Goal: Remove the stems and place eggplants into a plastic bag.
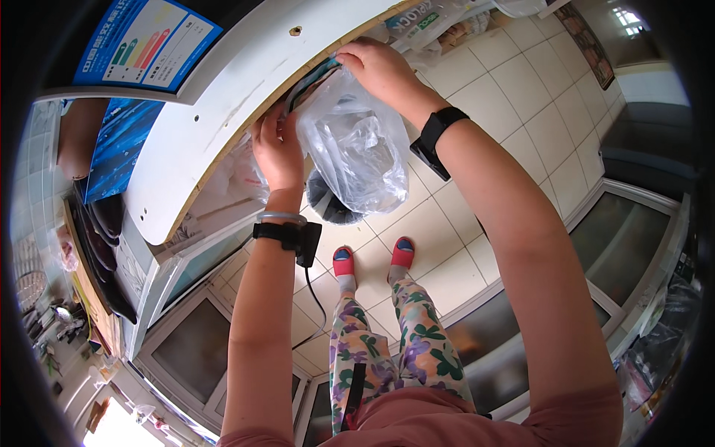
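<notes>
A clear plastic bag (361, 141) hangs below the edge of a white board, its upper end gathered beside a curved teal-grey rim (319, 77). My right hand (383, 74) is closed at the rim's far end, thumb and fingers pinching the bag's upper edge. At the near end my left hand (278, 153) has its fingers curled round the bag's edge, close under the board; some fingertips are hidden there. Beneath the bag, a dark round bin (328, 201) stands on the floor, partly covered by it.
The white board (223, 104) with its raw wooden edge spans the upper left. Packed plastic bags (428, 26) lie past my right hand. Glass-fronted cabinets (622, 235) stand on the right, and a cable (316, 298) runs down from my left wrist. Tiled floor (514, 93) lies below.
</notes>
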{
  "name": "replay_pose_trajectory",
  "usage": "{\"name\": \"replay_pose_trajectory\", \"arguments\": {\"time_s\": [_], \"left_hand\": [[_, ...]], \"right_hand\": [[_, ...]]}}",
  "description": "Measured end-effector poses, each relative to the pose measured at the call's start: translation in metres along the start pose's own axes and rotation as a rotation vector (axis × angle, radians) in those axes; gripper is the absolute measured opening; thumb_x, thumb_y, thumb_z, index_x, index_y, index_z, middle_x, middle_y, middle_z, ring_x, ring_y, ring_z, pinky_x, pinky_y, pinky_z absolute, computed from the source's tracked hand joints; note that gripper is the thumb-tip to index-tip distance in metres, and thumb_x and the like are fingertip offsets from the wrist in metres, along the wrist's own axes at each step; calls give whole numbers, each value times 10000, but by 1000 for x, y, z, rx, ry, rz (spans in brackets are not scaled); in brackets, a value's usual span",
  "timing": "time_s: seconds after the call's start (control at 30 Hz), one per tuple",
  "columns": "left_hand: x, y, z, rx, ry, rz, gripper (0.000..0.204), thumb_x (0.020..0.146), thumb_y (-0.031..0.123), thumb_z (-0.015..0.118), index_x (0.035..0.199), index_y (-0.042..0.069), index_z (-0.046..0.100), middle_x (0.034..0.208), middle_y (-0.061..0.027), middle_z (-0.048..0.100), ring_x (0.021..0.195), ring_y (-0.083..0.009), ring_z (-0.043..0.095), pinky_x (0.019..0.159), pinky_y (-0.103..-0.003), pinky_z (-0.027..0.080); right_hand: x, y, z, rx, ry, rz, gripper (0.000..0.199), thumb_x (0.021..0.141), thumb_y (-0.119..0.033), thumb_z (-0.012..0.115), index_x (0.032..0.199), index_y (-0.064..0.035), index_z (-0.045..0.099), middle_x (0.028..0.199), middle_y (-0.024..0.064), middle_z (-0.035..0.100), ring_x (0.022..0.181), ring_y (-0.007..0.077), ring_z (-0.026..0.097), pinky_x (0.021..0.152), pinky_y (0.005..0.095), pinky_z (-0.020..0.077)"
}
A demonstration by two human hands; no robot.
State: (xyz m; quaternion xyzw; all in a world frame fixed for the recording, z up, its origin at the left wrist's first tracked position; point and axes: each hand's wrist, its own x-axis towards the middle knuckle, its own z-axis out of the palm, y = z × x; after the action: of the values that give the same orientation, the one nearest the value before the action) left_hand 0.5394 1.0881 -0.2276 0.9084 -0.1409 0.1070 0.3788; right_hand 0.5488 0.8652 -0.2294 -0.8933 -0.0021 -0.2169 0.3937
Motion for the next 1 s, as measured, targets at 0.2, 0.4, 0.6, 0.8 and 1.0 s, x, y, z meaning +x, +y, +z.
{"name": "replay_pose_trajectory", "arguments": {"time_s": [0.2, 0.4, 0.6, 0.8, 1.0], "left_hand": [[-2, -13, 9, 432, 100, 346, 365, 873, 125, 651, 1225, 58, 584, 1086, -161, 604, 914, -317, 582, 791, -394, 486], [-38, 1, -32, 21, -26, 90, 534, 870, 66, 621, 1363, 38, 420, 1174, -182, 498, 946, -297, 553, 810, -380, 488], [-136, -36, -93, 60, -448, 68, 467, 834, 52, 615, 1275, 4, 468, 1250, -251, 448, 1177, -440, 443, 1002, -483, 393], [-200, -35, -134, -12, -992, 250, 436, 824, 115, 661, 1231, 48, 518, 1261, -226, 470, 1220, -417, 432, 1024, -484, 373], [-209, 16, -113, -102, -1350, 572, 343, 821, 102, 655, 1144, 18, 577, 1129, -192, 584, 1087, -379, 544, 959, -432, 432]], "right_hand": [[4, -2, -1, -57, -78, 99, 241, 909, -250, 610, 1040, -58, 677, 998, 161, 666, 910, 332, 639, 783, 368, 510], [-58, -10, -47, 280, -105, 396, 340, 933, -204, 617, 1205, -3, 581, 1138, 135, 652, 1066, 204, 620, 896, 300, 488], [-269, -22, -91, 142, 37, 860, 289, 930, -241, 580, 1074, 4, 635, 1036, 163, 681, 992, 260, 655, 856, 340, 503], [-453, -131, -108, 285, 8, 1241, 266, 900, -225, 628, 1076, -25, 615, 974, 93, 657, 891, 186, 632, 789, 309, 503], [-490, -255, -149, 98, 238, 1363, 326, 899, -239, 629, 1145, -27, 603, 1137, 158, 577, 933, 284, 643, 824, 351, 524]]}}
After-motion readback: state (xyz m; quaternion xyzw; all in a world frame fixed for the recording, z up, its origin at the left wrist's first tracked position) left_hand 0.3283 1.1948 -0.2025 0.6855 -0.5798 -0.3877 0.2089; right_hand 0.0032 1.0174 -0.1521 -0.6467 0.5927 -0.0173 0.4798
